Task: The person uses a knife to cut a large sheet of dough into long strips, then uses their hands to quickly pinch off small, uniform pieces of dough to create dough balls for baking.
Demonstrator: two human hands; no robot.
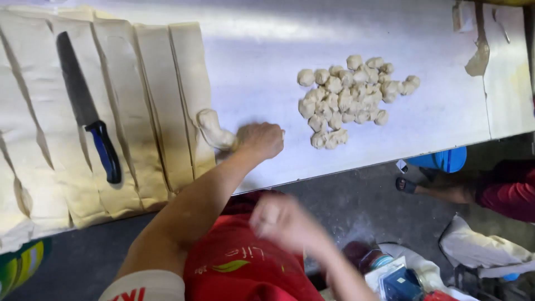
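On the white worktable (262,50), head view: a sheet of dough cut into long strips (134,106) covers the table's left part, with a black-bladed knife with a blue handle (88,108) lying on top of it, untouched. Left hand (259,139) is closed around the end of a dough rope (214,131) which rests on the table just beside the rightmost strip. Right hand (281,220) is off the table, over the lap, blurred; whether it is spread or closed, or holds anything, cannot be told.

A heap of small dough pieces (351,97) lies on the table to the right of the left hand, apart from it. Judgement: portioning is under way but early; one pile of pieces stands finished, one rope is in hand, and most strips remain whole.

Below the table edge: another person's sandalled foot (409,187) on the dark floor.
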